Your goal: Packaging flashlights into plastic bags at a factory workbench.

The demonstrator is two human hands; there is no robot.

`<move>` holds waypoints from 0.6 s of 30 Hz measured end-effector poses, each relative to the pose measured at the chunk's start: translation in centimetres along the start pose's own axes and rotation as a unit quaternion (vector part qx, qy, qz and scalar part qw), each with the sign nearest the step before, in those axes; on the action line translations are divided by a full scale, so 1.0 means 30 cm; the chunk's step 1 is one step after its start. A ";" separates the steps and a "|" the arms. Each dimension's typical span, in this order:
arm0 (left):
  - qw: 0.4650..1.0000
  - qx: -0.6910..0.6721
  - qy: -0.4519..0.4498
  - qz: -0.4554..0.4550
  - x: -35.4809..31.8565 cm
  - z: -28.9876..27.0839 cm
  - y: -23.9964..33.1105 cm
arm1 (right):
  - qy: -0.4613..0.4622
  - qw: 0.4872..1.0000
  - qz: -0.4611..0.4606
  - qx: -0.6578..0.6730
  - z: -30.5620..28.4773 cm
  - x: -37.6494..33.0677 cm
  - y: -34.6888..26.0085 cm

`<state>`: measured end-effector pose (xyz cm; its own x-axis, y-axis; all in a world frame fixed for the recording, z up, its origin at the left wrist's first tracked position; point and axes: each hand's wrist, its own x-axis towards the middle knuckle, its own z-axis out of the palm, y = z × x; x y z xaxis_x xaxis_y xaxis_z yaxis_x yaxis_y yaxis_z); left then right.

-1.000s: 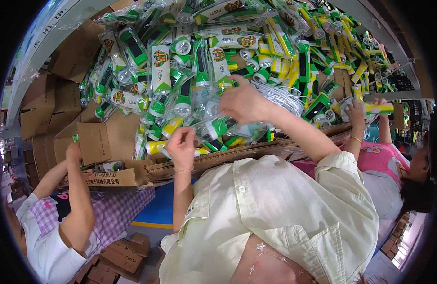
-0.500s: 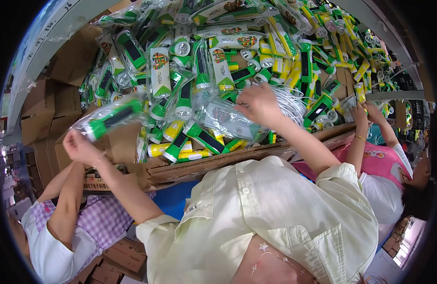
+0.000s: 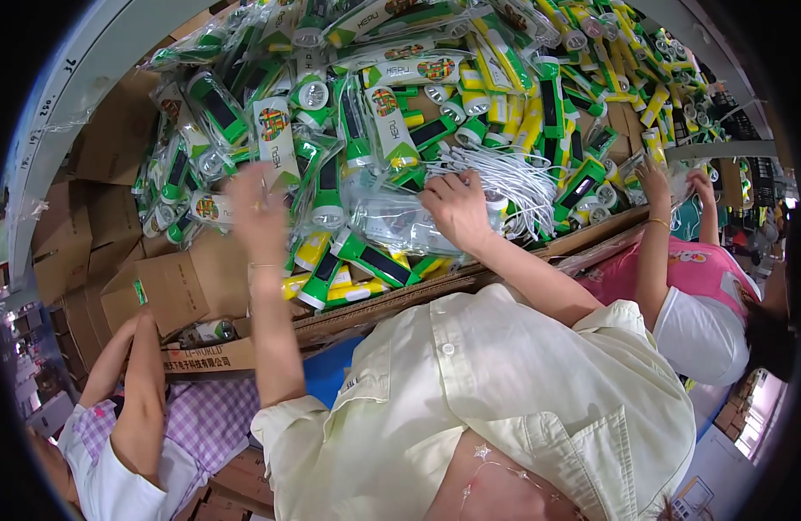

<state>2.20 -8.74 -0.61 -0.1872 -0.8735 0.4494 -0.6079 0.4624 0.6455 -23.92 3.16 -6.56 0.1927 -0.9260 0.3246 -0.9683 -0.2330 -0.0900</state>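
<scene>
Fingers (image 3: 435, 193) of the right hand (image 3: 461, 213) are bent and slightly spread, with their tips at the edge of a stack of clear bags (image 3: 390, 221). Whether they pinch a bag or only rest there, I cannot tell. White cables (image 3: 509, 187) lie in a loose bundle just beside that hand; gathered like this, they seem kept together to spare tangling and to sit within easy reach.

The left hand (image 3: 257, 208) is blurred above the near left part of the pile, close to a wrapped flashlight (image 3: 275, 139). How far open it is, and whether it has hold of anything, cannot be made out.

Nearest the person's body, 2 bare flashlights (image 3: 379, 262) in green and white lie between the bags and the cardboard edge (image 3: 392, 304), which probably serves to stop the heap from sliding off the front. Wrapped ones are heaped mostly to the left and far side, while unwrapped yellow and green ones (image 3: 583, 187) fill the right, perhaps to keep the kinds apart. At the far right, a co-worker's hands (image 3: 654, 184) are among flashlights too.
</scene>
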 end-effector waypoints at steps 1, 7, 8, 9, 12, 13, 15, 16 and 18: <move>0.994 -0.078 -0.074 0.027 -0.060 0.080 0.028 | 0.002 1.000 -0.007 0.002 0.005 0.003 0.001; 0.936 -0.066 -0.342 0.045 -0.198 0.297 0.178 | 0.069 0.979 -0.057 0.181 -0.049 0.004 0.033; 0.911 -0.007 -0.412 0.010 -0.206 0.296 0.184 | 0.069 0.976 -0.067 0.196 -0.085 0.011 0.028; 0.910 -0.007 -0.413 0.013 -0.212 0.293 0.193 | 0.070 0.972 -0.075 0.210 -0.117 0.016 0.027; 0.944 -0.176 -0.279 0.018 -0.212 0.257 0.241 | 0.059 0.969 -0.076 0.229 -0.195 0.038 0.041; 0.944 -0.153 -0.293 0.001 -0.205 0.238 0.260 | 0.062 0.969 -0.076 0.229 -0.212 0.041 0.046; 0.943 -0.129 -0.307 -0.013 -0.206 0.215 0.284 | 0.030 0.965 -0.106 0.237 -0.234 0.039 0.057; 0.942 -0.138 -0.306 -0.028 -0.210 0.206 0.293 | 0.033 0.965 -0.107 0.237 -0.238 0.039 0.059; 0.941 -0.146 -0.302 -0.039 -0.231 0.189 0.307 | 0.030 0.959 -0.144 0.244 -0.252 0.040 0.062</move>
<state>-6.47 0.69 -1.27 -0.6089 -0.7930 0.0170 -0.4165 0.3379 0.8440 -26.71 3.87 0.77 0.4170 -0.7869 0.4549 -0.6837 -0.6014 -0.4135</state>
